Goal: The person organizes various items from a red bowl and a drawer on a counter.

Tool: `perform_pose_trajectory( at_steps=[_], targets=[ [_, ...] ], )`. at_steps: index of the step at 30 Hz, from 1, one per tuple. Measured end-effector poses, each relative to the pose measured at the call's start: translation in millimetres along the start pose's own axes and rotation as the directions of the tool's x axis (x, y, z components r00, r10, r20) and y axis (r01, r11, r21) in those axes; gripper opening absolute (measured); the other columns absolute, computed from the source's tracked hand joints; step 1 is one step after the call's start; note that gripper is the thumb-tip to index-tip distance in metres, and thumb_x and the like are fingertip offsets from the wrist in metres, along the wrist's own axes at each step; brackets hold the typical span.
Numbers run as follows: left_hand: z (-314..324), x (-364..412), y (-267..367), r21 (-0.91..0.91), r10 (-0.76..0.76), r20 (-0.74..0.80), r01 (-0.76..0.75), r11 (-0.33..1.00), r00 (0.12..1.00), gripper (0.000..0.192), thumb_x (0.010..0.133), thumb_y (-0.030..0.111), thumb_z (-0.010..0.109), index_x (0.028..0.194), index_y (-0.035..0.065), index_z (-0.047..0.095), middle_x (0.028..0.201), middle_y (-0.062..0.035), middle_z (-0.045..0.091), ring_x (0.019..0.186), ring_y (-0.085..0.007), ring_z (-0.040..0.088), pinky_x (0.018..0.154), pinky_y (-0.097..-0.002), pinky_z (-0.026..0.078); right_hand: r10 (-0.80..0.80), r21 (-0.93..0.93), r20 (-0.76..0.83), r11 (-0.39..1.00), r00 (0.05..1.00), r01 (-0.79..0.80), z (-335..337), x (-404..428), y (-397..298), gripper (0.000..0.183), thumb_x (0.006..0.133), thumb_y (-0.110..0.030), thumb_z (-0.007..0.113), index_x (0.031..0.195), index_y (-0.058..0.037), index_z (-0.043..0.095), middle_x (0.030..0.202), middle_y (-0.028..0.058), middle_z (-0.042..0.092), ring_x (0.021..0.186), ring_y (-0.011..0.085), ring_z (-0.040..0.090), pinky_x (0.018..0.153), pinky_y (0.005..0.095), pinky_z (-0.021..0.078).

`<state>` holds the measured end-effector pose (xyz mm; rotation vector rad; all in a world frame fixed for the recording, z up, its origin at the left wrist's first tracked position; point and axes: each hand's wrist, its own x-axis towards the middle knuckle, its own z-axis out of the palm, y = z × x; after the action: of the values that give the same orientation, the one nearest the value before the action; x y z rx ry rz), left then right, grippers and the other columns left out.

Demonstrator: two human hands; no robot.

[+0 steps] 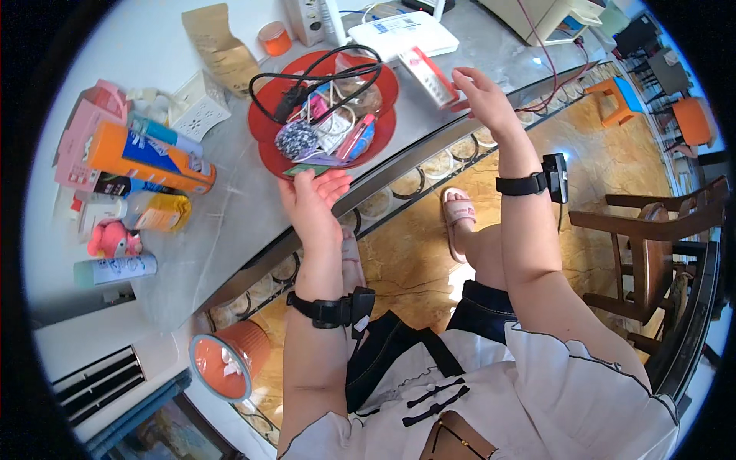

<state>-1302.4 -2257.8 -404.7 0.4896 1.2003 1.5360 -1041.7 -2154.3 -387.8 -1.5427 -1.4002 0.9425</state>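
A red scalloped dish (pixel 386 123) lies on the grey counter, heaped with a black cable (pixel 313 75), white cords, a dark speckled pompom (pixel 296 140) and small packets. My left hand (pixel 313 201) is palm up at the dish's near rim, its thumb on the edge by a green packet (pixel 313 169) and its fingers partly under the rim. To the right of the dish, my right hand (pixel 482 100) has its fingers at the end of a red and white box (pixel 428 77), which is tilted over the counter. Whether the box touches the counter cannot be told.
Bottles, an orange spray can (pixel 152 158) and a pink plush toy (pixel 115 238) crowd the left end. Behind the dish are a brown paper bag (pixel 221 49), an orange-filled jar (pixel 275 39) and a white router (pixel 402 35). An orange waste bin (pixel 253 345) stands below; a wooden chair (pixel 658 253) is at right.
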Motion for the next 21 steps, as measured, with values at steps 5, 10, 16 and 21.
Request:
perform_pose_trajectory(
  at_steps=[5, 10, 16, 21],
  targets=[
    [-2, -5, -3, 0.007, 0.047, 0.011, -0.047, 0.999, 0.999, 0.029, 0.084, 0.011, 0.041, 0.111, 0.0018, 0.034, 0.076, -0.0192, 0.06, 0.063, -0.0269, 0.064, 0.056, -0.0306, 0.052, -0.389, -0.215, -0.138, 0.91, 0.911, 0.356, 23, -12, -40, 0.025, 0.083, -0.028, 0.061, 0.096, -0.0065, 0.063, 0.08, 0.0109, 0.065, 0.066, 0.0196, 0.063, 0.063, 0.0318, 0.0496],
    [-2, -8, -14, -0.024, 0.113, 0.041, -0.112, 0.993, 0.993, 0.04, 0.083, 0.004, 0.038, 0.122, 0.0008, 0.028, 0.089, -0.0205, 0.058, 0.063, -0.0251, 0.064, 0.055, -0.029, 0.053, -0.553, -0.319, 0.292, 0.713, 0.78, 0.625, 62, -49, -82, 0.021, 0.075, -0.013, 0.069, 0.094, -0.0057, 0.064, 0.08, 0.0059, 0.065, 0.072, 0.0179, 0.061, 0.066, 0.0277, 0.0475],
    [3, -16, -13, 0.019, 0.144, 0.067, -0.145, 0.989, 0.987, 0.031, 0.085, 0.006, 0.037, 0.115, 0.0019, 0.031, 0.089, -0.0197, 0.056, 0.067, -0.0271, 0.064, 0.059, -0.0324, 0.053, -0.578, -0.596, 0.483, 0.333, 0.658, 0.731, 101, -54, -56, 0.026, 0.065, -0.012, 0.068, 0.09, -0.0128, 0.066, 0.095, 0.003, 0.062, 0.093, 0.025, 0.054, 0.078, 0.0355, 0.0447],
    [-3, -18, -10, 0.011, 0.147, 0.102, -0.149, 0.989, 0.984, 0.03, 0.086, 0.006, 0.038, 0.115, 0.0015, 0.032, 0.089, -0.0202, 0.057, 0.067, -0.0276, 0.064, 0.058, -0.0319, 0.053, -0.65, -0.505, 0.423, 0.41, 0.632, 0.76, 108, -42, -52, 0.017, 0.076, -0.022, 0.064, 0.089, -0.0105, 0.065, 0.082, 0.0066, 0.063, 0.082, 0.0258, 0.059, 0.072, 0.0355, 0.0461]
  ],
)
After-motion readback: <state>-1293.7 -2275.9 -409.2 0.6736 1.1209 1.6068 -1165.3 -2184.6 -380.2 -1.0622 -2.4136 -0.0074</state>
